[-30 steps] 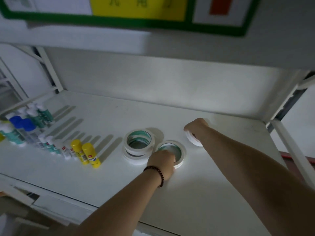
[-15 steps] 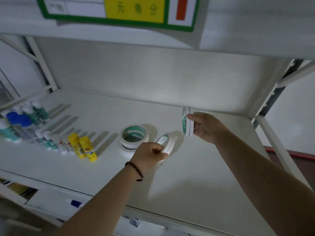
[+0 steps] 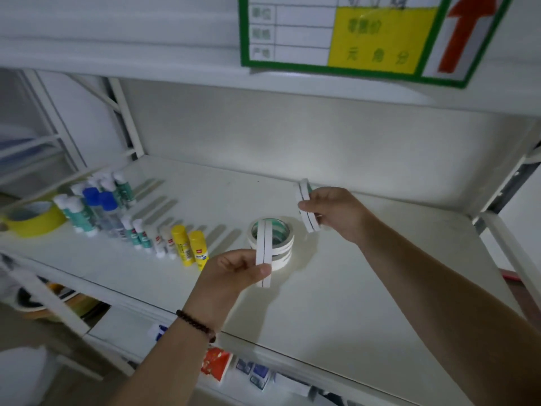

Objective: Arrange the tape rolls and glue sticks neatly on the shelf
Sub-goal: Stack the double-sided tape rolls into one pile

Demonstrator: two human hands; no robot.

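Note:
My left hand (image 3: pixel 234 273) pinches a pair of thin white tape rolls (image 3: pixel 263 247) held on edge above the white shelf (image 3: pixel 336 303). My right hand (image 3: pixel 336 212) grips another pair of white tape rolls (image 3: pixel 306 206), also upright, further back and to the right. Between the hands, a stack of white tape rolls (image 3: pixel 273 241) lies flat on the shelf. Left of it stand two yellow glue sticks (image 3: pixel 190 247) at the end of a row of small white-capped glue sticks (image 3: pixel 140 232).
Taller glue bottles with blue and white caps (image 3: pixel 96 206) stand at the back left. A wide yellow tape roll (image 3: pixel 35 219) lies at the far left edge. A green-framed label sign (image 3: pixel 366 36) hangs from the upper shelf. Goods lie on the lower shelf (image 3: pixel 234 367).
Both hands lifted tape rolls off the shelf and turned them on edge. The left hand's rolls now hang in front of the flat stack. The camera view shifted left and down.

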